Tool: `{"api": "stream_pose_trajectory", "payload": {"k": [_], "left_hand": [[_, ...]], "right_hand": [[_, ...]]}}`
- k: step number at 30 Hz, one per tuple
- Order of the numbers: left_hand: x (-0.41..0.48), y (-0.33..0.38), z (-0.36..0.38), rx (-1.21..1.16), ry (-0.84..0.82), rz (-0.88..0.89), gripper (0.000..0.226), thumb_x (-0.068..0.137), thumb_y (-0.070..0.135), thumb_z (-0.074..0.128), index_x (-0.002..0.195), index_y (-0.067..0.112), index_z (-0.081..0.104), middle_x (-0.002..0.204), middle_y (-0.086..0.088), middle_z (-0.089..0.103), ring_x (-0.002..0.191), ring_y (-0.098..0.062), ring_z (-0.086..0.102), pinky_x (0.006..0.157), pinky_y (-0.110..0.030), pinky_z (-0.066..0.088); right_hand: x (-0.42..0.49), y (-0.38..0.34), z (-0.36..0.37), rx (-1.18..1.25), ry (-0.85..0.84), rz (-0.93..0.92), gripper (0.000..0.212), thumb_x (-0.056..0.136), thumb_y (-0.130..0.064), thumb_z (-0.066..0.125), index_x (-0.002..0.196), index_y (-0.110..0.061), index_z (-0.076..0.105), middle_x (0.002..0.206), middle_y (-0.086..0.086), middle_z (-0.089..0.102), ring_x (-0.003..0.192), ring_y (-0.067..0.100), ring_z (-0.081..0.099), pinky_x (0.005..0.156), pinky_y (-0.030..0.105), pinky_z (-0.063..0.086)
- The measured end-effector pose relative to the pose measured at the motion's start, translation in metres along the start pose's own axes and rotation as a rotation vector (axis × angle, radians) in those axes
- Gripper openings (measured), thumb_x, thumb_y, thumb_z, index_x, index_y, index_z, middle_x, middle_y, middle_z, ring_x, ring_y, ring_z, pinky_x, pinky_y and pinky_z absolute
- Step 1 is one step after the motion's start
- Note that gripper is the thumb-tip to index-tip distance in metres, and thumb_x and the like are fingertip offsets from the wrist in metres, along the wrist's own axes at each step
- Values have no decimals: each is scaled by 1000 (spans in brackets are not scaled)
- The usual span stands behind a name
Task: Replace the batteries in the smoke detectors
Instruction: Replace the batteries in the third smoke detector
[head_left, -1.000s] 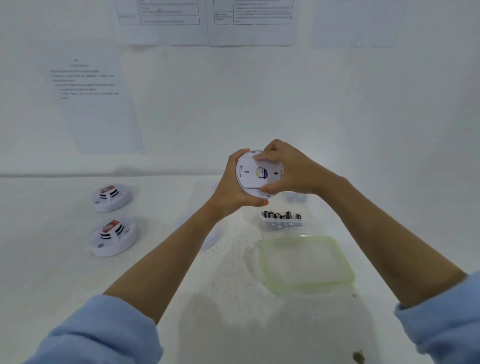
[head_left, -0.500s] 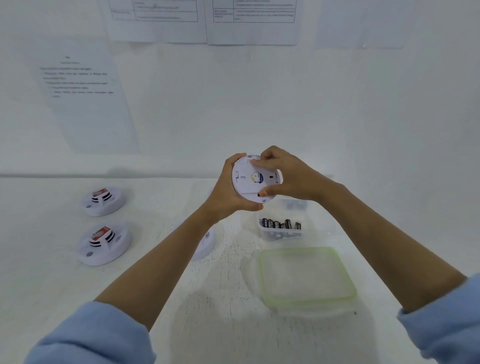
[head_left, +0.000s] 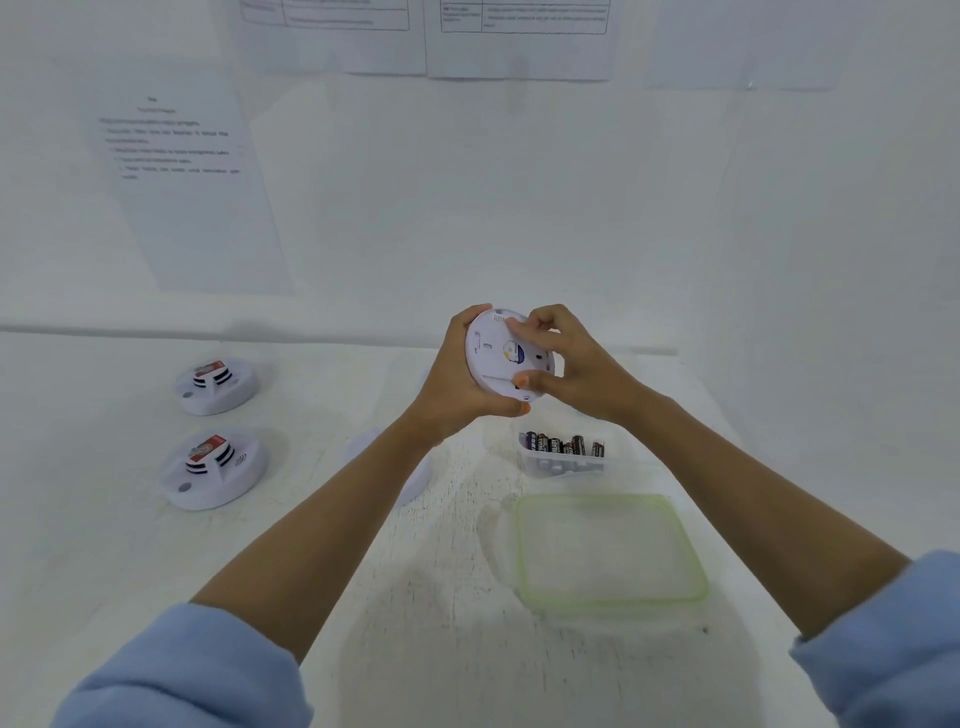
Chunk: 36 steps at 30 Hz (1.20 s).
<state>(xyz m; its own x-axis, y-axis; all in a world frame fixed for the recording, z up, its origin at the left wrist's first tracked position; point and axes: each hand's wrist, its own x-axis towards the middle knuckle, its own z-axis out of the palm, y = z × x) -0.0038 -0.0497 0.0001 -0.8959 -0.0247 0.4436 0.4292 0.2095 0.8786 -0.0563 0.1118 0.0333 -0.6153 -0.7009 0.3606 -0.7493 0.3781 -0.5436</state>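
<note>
While the left hand (head_left: 454, 387) cups the smoke detector (head_left: 493, 358) and the right hand (head_left: 579, 371) pinches its back, a slipped twist could drop it.

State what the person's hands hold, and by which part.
A round white smoke detector: the left hand grips its rim, the right hand pinches its back plate.

Both forearms stretch forward and raised; left hand (head_left: 457, 384) cups the smoke detector (head_left: 491, 358), right hand (head_left: 576, 369) pinches its face
</note>
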Motion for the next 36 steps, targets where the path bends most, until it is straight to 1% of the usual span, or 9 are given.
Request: {"api": "stream_pose_trajectory", "payload": {"k": [8,14,18,22,24,26,28,31,36], "left_hand": [[-8,0,-9,39,71,24,92,49,0,80,127,13,32,119,7,47,103,7,52,81,-14,48],[-14,0,-11,133,82,35,92,47,25,82,124,19,32,120,11,48,106,5,52,85,-13,47],[-12,9,-14,222,111,111,82,50,22,82,118,36,37,116,14,50,106,1,52,91,-20,47],[-8,21,-19,394,132,201,63,53,19,77,107,28,45,101,-1,55,91,-16,54,79,-25,50],[-13,18,-25,396,164,139,86,57,18,78,130,31,35,115,6,46,99,-6,50,77,-10,43],[-14,13,-35,414,173,89,104,61,18,81,144,25,19,131,2,39,104,6,47,77,-5,43],[-11,12,-46,462,167,84,109,64,18,84,146,23,12,136,-5,40,104,2,50,81,-12,47],[-3,16,-66,515,139,66,108,66,21,84,147,20,12,133,-8,47,109,-15,53,88,-27,47],[-2,1,-112,260,-16,-76,95,73,6,77,145,19,17,130,9,42,112,6,46,84,-2,39]], "right_hand": [[7,-4,11,61,45,-24,56,82,-15,67,134,-6,46,114,1,35,112,19,37,99,27,35],[10,-6,12,69,-1,-20,56,80,-19,69,132,-11,49,111,-2,38,108,13,39,89,6,32],[14,-12,12,78,14,42,51,85,-30,62,133,-19,48,117,-4,33,115,14,34,98,21,31],[19,-26,20,242,-93,163,56,93,-35,48,143,-21,29,126,-1,33,118,10,38,91,10,36],[21,-32,24,359,-70,119,48,94,-26,48,140,-18,34,122,-5,43,114,8,47,88,9,41],[25,-37,27,588,-28,154,47,92,-17,52,137,-19,38,120,-5,51,107,10,56,88,20,48],[33,-40,34,754,7,207,52,88,-13,59,136,-20,40,122,3,56,104,17,60,82,30,54],[50,-43,51,855,70,283,50,84,-4,63,127,-19,42,112,8,61,96,24,63,70,31,58],[82,-47,92,1040,215,433,44,87,1,50,124,-22,41,102,8,61,86,24,64,62,32,57]]}}
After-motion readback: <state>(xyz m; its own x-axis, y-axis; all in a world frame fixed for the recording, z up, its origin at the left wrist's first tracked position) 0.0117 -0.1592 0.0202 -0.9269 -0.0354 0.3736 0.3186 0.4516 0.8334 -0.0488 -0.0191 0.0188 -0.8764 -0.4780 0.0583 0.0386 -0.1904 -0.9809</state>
